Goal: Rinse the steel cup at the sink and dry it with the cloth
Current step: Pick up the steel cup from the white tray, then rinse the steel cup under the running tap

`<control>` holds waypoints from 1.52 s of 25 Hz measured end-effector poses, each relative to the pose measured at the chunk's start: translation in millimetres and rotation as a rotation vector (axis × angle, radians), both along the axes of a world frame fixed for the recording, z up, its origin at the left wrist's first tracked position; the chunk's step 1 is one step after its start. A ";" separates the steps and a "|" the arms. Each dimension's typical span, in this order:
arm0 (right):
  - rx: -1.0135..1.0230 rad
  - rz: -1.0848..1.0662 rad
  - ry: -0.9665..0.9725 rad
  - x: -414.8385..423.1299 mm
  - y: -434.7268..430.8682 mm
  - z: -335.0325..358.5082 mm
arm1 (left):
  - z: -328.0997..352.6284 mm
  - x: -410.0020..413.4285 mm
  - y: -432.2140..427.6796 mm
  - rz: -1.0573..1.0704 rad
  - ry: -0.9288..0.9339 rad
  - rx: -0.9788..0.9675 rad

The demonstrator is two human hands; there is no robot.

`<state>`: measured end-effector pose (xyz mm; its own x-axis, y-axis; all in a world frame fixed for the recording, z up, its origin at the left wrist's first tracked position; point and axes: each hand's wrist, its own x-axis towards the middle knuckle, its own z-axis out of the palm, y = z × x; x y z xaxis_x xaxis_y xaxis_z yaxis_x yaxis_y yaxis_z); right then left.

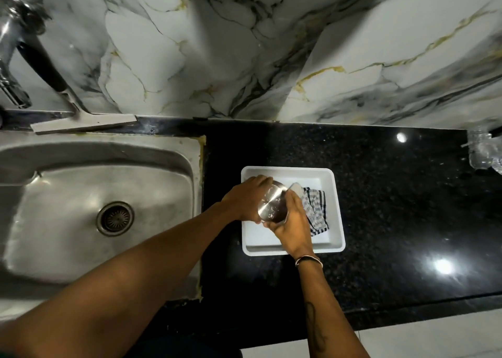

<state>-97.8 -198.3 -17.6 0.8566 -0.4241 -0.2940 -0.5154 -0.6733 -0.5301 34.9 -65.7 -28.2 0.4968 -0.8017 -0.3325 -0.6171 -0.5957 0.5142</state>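
Observation:
The steel cup [272, 205] is held over the white tray [335, 194], its shiny flat bottom turned up toward me. My left hand [245, 197] grips its left side and my right hand [292, 224] wraps its right and lower side. A checked black-and-white cloth [316, 208] lies in the tray just right of my right hand, partly hidden under it. The steel sink [68, 194] with its round drain [115, 218] is to the left. The tap [13, 59] stands at the far left; no water is seen running.
A squeegee [81, 121] lies on the ledge behind the sink. A clear plastic bottle [485, 151] lies at the counter's far right. The black granite counter [394, 194] surrounds the tray, backed by a marble wall.

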 end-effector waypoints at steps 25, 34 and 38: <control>0.412 0.490 -0.266 173.2 360.3 116.3 | 92.5 77.8 458.1 1.085 0.879 -1.035; 0.498 0.319 -0.285 252.1 385.3 141.6 | 56.5 105.3 474.5 1.205 0.977 -1.058; 0.673 0.268 -0.266 297.2 389.4 142.7 | 53.2 115.1 473.7 1.261 0.964 -1.056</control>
